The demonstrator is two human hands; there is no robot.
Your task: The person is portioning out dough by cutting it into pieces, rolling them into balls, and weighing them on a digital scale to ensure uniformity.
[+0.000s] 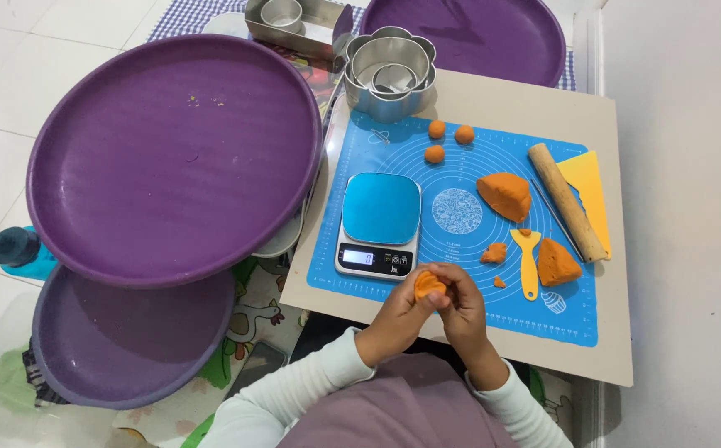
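Both of my hands meet at the near edge of a blue baking mat [377,141]. My left hand [398,317] and my right hand [463,309] pinch one small piece of orange dough [428,284] between their fingers. Just beyond them stands a kitchen scale [379,222] with a blue top plate and nothing on it. A big orange dough lump [505,195] lies at the mat's middle right, a wedge of dough [557,263] near the right edge. Three small dough balls [448,138] sit at the far side.
A yellow spatula [528,259], a wooden rolling pin [566,202] and a yellow scraper [589,187] lie on the right. Nested flower-shaped metal cutters [389,73] stand behind the mat. Large purple trays [169,158] fill the left; another [468,33] lies at the back.
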